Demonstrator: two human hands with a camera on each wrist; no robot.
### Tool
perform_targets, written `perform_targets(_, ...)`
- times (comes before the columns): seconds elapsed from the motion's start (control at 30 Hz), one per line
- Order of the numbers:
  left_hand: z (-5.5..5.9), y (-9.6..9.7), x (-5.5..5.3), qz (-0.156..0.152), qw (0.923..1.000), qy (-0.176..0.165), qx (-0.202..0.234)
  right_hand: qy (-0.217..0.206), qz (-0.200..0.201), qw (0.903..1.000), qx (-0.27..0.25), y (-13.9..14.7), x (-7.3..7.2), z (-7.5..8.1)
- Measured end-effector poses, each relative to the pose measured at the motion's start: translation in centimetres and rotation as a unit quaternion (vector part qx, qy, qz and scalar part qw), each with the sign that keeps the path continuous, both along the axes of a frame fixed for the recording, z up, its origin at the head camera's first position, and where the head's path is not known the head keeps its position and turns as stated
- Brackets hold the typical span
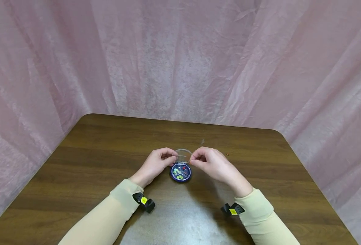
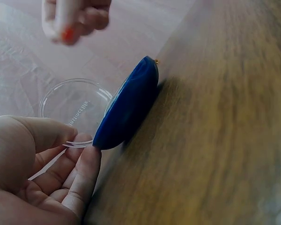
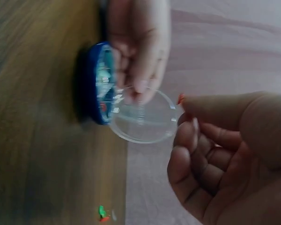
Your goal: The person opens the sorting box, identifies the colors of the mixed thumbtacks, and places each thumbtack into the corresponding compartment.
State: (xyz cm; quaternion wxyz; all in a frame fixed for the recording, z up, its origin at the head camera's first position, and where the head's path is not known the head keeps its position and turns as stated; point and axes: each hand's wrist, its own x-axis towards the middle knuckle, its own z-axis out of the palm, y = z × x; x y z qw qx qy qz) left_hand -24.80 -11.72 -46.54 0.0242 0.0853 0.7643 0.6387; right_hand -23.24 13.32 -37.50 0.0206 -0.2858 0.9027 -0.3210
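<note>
A round blue case (image 1: 180, 179) with a divided inside sits on the table, its clear lid (image 2: 77, 110) raised on the far side. Small yellow-green pieces (image 1: 179, 177) and a red piece (image 1: 184, 167) lie in its compartments. My left hand (image 1: 156, 165) pinches the lid's edge between thumb and fingers, fingertips right beside the case. On the other side, my right hand (image 1: 212, 164) pinches a small orange-red piece (image 3: 181, 99) at the tips of thumb and finger, close to the lid's rim. The piece's exact kind is too small to make out.
Beyond the right hand, a tiny reddish piece (image 1: 227, 154) and a small pale bit (image 1: 202, 141) lie on the brown wooden table (image 1: 122, 136). In the right wrist view, a green piece (image 3: 101, 211) shows there too. A pink curtain (image 1: 180, 61) hangs behind the table.
</note>
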Motion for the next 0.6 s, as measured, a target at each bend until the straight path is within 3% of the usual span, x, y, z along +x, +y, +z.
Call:
perform_targets(0.1, -0.1, 0.2, -0.1, -0.005, 1.0000, 0.001, 0.006, 0.046, -0.010, 0.9967, 0.066, -0.7, -0.1, -1.0)
perform_targets(0.23, -0.2, 0.3, -0.2, -0.013, 0.9998, -0.002, 0.017, 0.071, -0.025, 0.9906, 0.114, -1.4, -0.2, -2.0)
perform_targets(0.6, -0.1, -0.1, -0.2, -0.009, 0.9997, -0.004, 0.024, 0.107, 0.004, 0.9845, 0.139, -2.0, -0.8, -3.8)
